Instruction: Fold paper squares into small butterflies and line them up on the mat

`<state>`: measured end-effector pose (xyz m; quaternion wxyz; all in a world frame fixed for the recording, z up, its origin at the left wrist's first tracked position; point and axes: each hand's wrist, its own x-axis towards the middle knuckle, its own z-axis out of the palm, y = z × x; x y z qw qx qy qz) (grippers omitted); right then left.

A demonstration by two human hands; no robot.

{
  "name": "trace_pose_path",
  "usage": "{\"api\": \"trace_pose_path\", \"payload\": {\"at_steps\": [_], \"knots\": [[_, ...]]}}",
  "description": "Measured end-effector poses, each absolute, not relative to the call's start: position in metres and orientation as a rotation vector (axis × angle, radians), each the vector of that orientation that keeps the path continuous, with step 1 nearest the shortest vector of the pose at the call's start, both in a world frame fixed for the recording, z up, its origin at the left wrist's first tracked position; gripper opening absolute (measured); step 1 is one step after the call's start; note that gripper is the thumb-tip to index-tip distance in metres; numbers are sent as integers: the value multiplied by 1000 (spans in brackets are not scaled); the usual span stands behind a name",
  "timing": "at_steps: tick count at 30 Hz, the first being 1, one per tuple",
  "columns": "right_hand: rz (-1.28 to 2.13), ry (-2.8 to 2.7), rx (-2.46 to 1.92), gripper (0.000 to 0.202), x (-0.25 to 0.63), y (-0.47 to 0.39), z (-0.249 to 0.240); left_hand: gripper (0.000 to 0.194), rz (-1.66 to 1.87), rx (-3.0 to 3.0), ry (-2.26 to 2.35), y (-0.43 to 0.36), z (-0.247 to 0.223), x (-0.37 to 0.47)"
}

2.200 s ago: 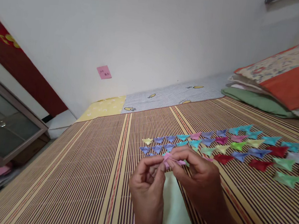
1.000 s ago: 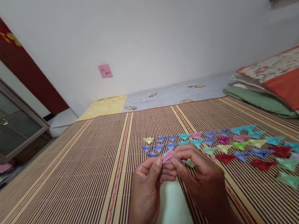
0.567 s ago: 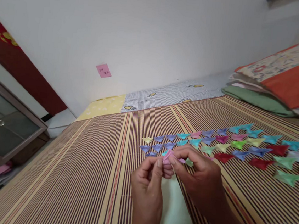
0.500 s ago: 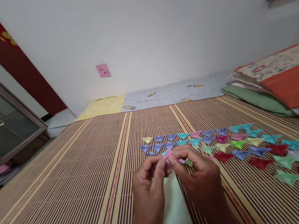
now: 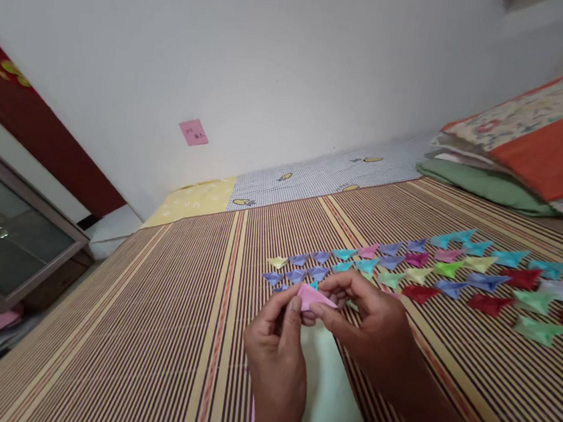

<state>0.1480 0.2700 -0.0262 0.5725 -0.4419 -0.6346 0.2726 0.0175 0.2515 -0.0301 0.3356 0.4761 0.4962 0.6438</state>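
A small folded piece of pink paper (image 5: pixel 313 297) is held between my two hands, its flat face showing. My left hand (image 5: pixel 278 352) pinches its left end between thumb and fingers. On its right side, the thumb and fingers of my right hand (image 5: pixel 368 317) grip the lower edge. Beneath my hands lies a pale green sheet (image 5: pixel 331 384), with pink paper showing at its edges. Several folded paper shapes in many colours stand in rows beyond and to the right, among them a red one (image 5: pixel 420 293) and a light green one (image 5: pixel 543 331).
A striped mat (image 5: pixel 165 306) covers the surface. Stacked bedding (image 5: pixel 554 146) lies at the back right. A pink note (image 5: pixel 194 132) is stuck on the wall. At the left stands a cabinet with a glass door (image 5: pixel 8 229).
The pink paper has been turned so that a wider flat face shows. Both hands have shifted slightly, and my left hand sits a little further left.
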Motion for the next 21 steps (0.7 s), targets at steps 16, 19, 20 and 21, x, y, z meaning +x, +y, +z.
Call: {"api": "trace_pose_path", "payload": {"at_steps": [16,19,20,21], "knots": [[1065,-1343,-928,23,147,274,-35,16,1699,1373,1373,252,-31,14],[1051,-1368,-934,25,150,276,-39,17,1691,1349,1342,253,-32,13],[1055,-1387,-930,25,152,277,-40,17,1690,1325,1326,254,-32,12],[1064,-1414,-922,25,154,278,-41,18,1691,1301,1312,255,-33,12]]}}
